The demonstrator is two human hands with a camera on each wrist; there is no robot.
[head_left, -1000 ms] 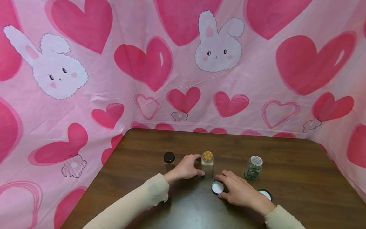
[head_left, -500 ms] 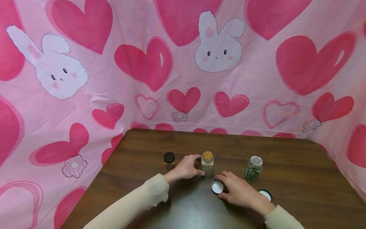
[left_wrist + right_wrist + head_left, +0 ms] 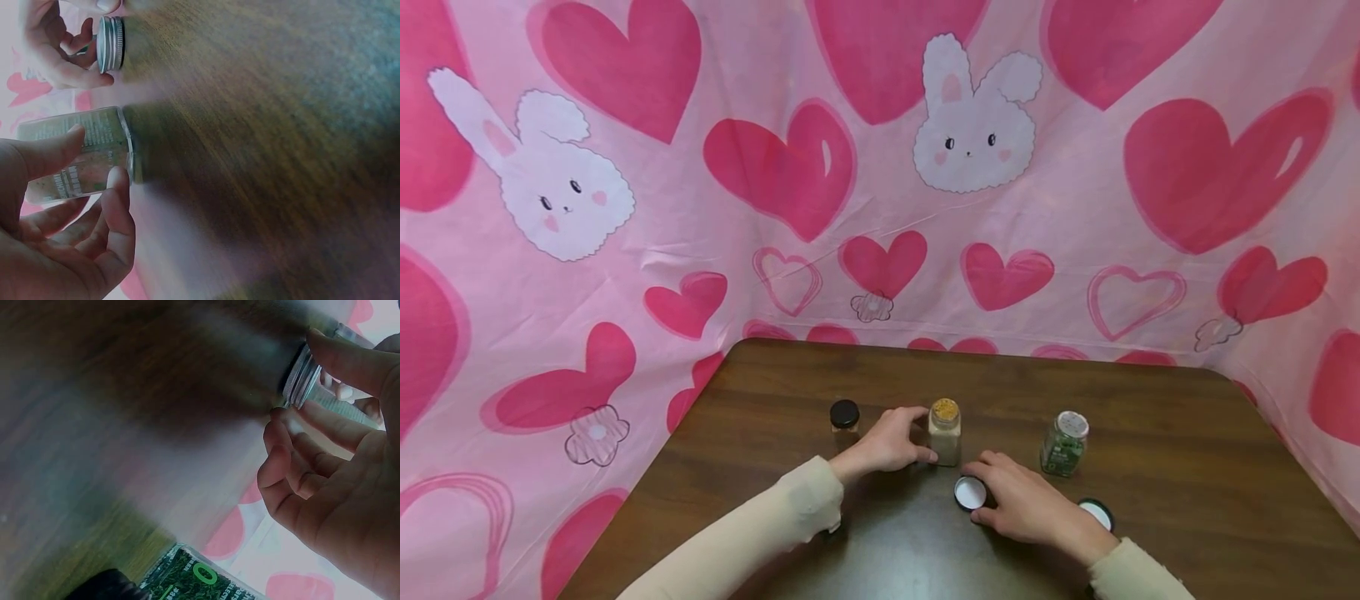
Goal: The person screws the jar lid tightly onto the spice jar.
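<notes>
One broad, dark-brown, wood-grained desk is filling the bottom part of the head view. Near its lower centre, a clear, square-sided jar, apparently glass, with pale contents and a yellow-speckled top is standing upright. It is looking stiff, smooth, rather slippery and probably breakable if knocked; the contents are likely giving it modest weight, so its flat sides, below the neck, are offering the safest hold. A small, round, black-rimmed lid with a white inside is looking light and rigid, and its ribbed edge is seeming well suited to a fingertip pinch.

The left hand is gripping the jar from the left of the frame, thumb reaching along its nearer side and fingers along its farther side, so the jar is sitting at the fingertips. The right hand is pinching the lid between thumb and fingers; the lid is lying white side up at that hand's left edge, just below and right of the jar, apparently resting on the desk.
</notes>
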